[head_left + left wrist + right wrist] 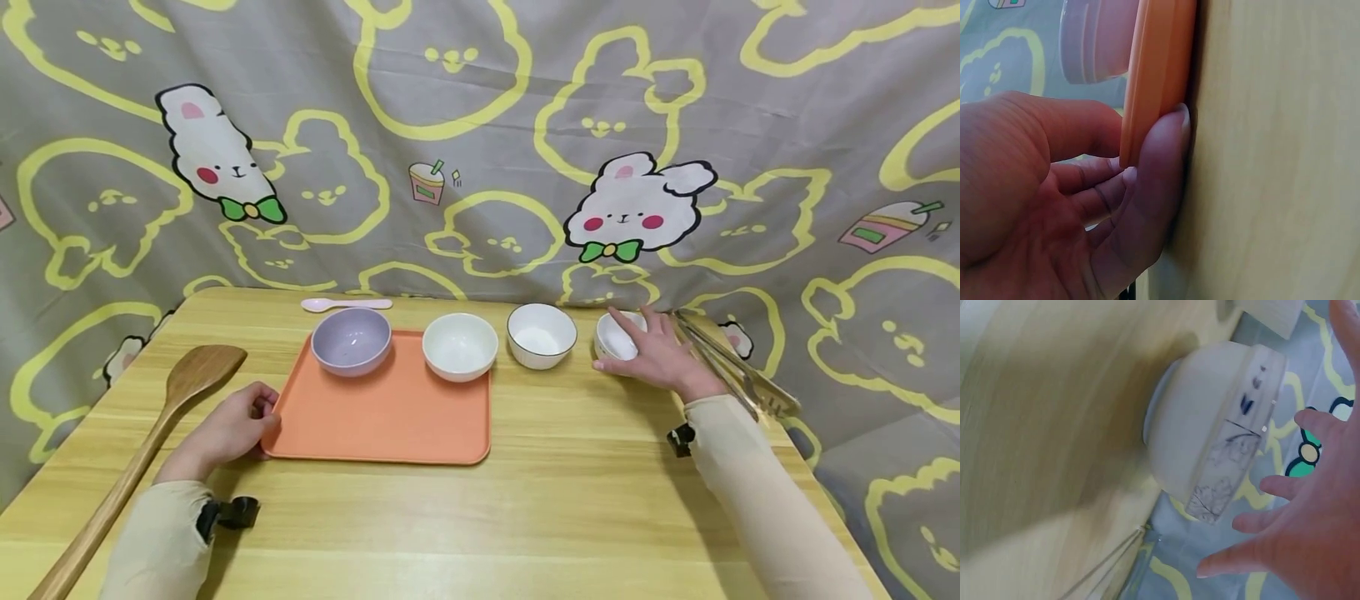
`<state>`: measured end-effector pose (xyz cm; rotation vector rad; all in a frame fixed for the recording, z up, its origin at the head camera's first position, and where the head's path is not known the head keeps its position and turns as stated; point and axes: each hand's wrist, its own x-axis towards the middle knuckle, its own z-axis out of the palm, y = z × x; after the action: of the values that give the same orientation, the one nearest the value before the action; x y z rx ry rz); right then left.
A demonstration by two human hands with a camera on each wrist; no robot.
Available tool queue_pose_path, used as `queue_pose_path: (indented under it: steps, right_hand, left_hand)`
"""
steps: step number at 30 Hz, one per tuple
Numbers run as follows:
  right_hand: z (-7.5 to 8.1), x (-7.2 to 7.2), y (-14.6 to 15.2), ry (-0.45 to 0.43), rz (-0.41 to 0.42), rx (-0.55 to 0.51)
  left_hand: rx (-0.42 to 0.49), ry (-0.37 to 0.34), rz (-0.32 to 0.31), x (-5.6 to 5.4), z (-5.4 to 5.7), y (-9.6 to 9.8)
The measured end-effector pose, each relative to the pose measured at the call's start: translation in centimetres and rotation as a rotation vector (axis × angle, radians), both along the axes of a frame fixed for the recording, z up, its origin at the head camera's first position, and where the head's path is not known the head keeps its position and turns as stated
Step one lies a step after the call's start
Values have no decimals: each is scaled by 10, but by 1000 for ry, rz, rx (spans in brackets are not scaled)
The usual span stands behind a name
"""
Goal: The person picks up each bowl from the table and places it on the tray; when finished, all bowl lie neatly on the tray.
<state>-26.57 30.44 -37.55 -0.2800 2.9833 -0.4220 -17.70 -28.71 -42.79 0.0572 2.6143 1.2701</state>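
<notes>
My left hand (228,425) pinches the left edge of an orange tray (375,429), which lies on the wooden table. In the left wrist view a digit lies on each side of the tray rim (1159,81). A purple bowl (351,343) and a pale cream bowl (460,350) stand at the tray's back edge. Right of them is a white bowl with a dark rim (542,337). Over a white bowl with a floral band (611,340), my right hand (660,354) spreads its fingers; the right wrist view shows them apart from the bowl (1200,419).
A long wooden paddle (198,375) lies along the left side. Behind the purple bowl is a pink spoon (352,304). Several long metal utensils (738,367) lie at the right back, near the right forearm. A patterned curtain (480,167) hangs along the table's back edge.
</notes>
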Motion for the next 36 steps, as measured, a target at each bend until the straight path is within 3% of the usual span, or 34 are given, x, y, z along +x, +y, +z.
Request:
queue_pose_path:
  steps: [9,16,36]
  right_hand:
    - [-13,-7,-1,-11,-63,3]
    - [-21,-14,2,-24,-66,10]
    - [-21,-29,2,-33,-27,-40]
  left_hand:
    - [14,20,-9,-1,-2,1]
    - [-3,16,-9,-3,0,4]
    - [-12,-9,6,-2,2,0]
